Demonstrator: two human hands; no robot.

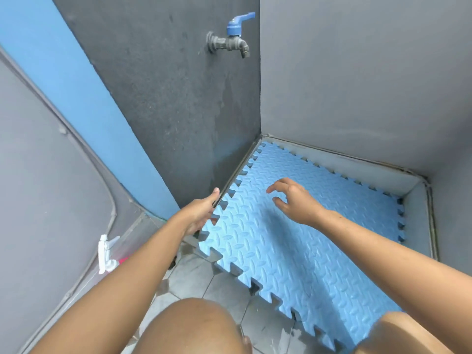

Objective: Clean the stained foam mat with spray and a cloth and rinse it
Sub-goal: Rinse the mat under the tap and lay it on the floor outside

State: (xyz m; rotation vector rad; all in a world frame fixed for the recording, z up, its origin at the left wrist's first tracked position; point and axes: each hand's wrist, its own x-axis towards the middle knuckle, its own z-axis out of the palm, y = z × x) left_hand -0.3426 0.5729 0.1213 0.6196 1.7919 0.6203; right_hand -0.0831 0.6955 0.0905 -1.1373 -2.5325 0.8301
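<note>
A light blue foam mat (301,233) with jigsaw edges and a raised tread pattern lies flat on the floor in the corner under the tap. My left hand (201,213) holds its left edge near the wall, fingers curled over the notched rim. Above the mat's middle hovers my right hand (293,200), fingers spread and bent, holding nothing. A white spray-bottle trigger head (106,254) with a pink part stands at the left by the door frame. No cloth is visible.
A grey wall tap (231,43) with a blue lever sits high on the dark wall above the mat's left corner. Grey walls close in the corner. Wet grey floor tiles (199,277) lie in front. My knees (194,328) fill the bottom edge.
</note>
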